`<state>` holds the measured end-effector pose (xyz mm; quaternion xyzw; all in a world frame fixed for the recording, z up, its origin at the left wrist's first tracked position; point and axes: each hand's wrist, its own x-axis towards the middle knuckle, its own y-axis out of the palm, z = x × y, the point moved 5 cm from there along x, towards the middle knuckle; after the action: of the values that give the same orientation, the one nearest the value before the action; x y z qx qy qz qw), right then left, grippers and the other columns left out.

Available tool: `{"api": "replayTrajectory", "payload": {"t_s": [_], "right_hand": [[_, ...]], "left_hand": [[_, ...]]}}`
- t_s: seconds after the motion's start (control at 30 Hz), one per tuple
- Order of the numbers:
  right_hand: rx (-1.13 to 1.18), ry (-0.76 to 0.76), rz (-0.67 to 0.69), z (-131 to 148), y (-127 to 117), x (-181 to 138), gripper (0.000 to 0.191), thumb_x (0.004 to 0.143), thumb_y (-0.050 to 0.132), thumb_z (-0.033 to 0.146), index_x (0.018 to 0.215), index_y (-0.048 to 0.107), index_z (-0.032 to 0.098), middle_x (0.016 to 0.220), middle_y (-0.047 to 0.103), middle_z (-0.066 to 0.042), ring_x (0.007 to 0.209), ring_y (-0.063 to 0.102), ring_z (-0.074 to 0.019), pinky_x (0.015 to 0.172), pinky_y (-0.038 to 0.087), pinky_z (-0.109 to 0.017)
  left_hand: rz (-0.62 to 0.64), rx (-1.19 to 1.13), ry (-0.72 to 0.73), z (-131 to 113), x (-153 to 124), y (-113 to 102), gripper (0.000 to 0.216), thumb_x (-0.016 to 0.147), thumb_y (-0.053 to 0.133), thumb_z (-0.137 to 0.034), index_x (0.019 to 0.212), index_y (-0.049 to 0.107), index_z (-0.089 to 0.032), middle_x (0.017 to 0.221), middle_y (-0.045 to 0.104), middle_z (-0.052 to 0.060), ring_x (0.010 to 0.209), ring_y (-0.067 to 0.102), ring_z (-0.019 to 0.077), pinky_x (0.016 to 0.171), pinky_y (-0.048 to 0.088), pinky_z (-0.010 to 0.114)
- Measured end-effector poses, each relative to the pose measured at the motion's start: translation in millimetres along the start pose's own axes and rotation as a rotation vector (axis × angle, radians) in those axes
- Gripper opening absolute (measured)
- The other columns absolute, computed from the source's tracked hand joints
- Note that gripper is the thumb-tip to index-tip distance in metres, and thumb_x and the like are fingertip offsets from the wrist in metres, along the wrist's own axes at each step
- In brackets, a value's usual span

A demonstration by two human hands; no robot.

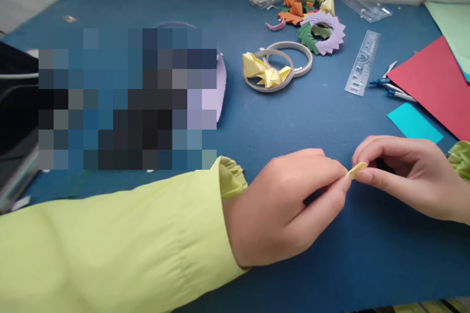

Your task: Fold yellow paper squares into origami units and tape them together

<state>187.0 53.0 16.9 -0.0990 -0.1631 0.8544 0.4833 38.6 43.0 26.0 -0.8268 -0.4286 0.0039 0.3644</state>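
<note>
A small folded piece of yellow paper (357, 170) is pinched between both my hands just above the blue table (286, 122). My left hand (290, 205), in a yellow-green sleeve, grips its left end between thumb and fingers. My right hand (404, 176) holds its right end with curled fingers. Both hands are closed on the paper near the front right of the table.
Two tape rings (279, 66) with folded yellow paper pieces (264, 71) lie mid-table. Behind them sit a purple-and-green paper wreath (323, 34) and orange scraps (292, 7). A clear ruler (363, 62), red sheet (436, 83), cyan piece (414, 123) and lilac paper (220, 88) lie around.
</note>
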Motion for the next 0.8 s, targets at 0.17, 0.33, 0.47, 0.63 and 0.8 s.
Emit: {"api": "replayTrajectory", "payload": {"t_s": [0.17, 0.33, 0.47, 0.63, 0.8], "right_hand": [[-0.01, -0.02, 0.018, 0, 0, -1, 0.004, 0.084, 0.061, 0.02, 0.087, 0.062, 0.023, 0.084, 0.061, 0.001, 0.074, 0.056, -0.0117, 0.064, 0.046, -0.023], [-0.075, -0.119, -0.004, 3, 1, -1, 0.011, 0.084, 0.061, 0.02, 0.096, 0.058, 0.021, 0.085, 0.06, 0.002, 0.073, 0.055, -0.0094, 0.066, 0.047, -0.023], [-0.107, -0.182, -0.048, 5, 2, 0, 0.004, 0.086, 0.059, 0.018, 0.09, 0.058, 0.019, 0.081, 0.06, 0.002, 0.071, 0.054, -0.0076, 0.064, 0.045, -0.022], [-0.117, -0.239, -0.045, 10, 2, -1, 0.008, 0.087, 0.056, 0.014, 0.095, 0.058, 0.017, 0.084, 0.061, 0.0, 0.074, 0.055, -0.008, 0.065, 0.046, -0.022], [-0.129, -0.282, -0.044, 14, 2, -3, 0.01, 0.087, 0.053, 0.011, 0.095, 0.057, 0.017, 0.083, 0.061, -0.002, 0.073, 0.055, -0.0091, 0.065, 0.047, -0.024]], "left_hand": [[0.02, -0.145, -0.137, 4, 5, -3, 0.027, 0.089, 0.042, -0.014, 0.066, 0.055, -0.016, 0.058, 0.051, -0.005, 0.053, 0.047, 0.0071, 0.052, 0.036, 0.017], [0.08, -0.338, -0.33, 9, 7, 0, 0.029, 0.091, 0.039, -0.019, 0.067, 0.057, -0.017, 0.057, 0.056, -0.004, 0.053, 0.052, 0.0086, 0.05, 0.04, 0.017], [0.135, -0.301, -0.3, 7, 6, 3, 0.03, 0.089, 0.039, -0.017, 0.064, 0.054, -0.017, 0.063, 0.058, -0.003, 0.06, 0.054, 0.0087, 0.059, 0.042, 0.018], [0.177, -0.281, -0.276, 8, 6, 3, 0.029, 0.09, 0.038, -0.016, 0.065, 0.053, -0.017, 0.063, 0.056, -0.003, 0.061, 0.053, 0.0087, 0.061, 0.041, 0.019], [0.188, -0.21, -0.224, 7, 7, 6, 0.029, 0.092, 0.037, -0.016, 0.067, 0.054, -0.017, 0.064, 0.056, -0.003, 0.063, 0.053, 0.0094, 0.062, 0.041, 0.02]]}}
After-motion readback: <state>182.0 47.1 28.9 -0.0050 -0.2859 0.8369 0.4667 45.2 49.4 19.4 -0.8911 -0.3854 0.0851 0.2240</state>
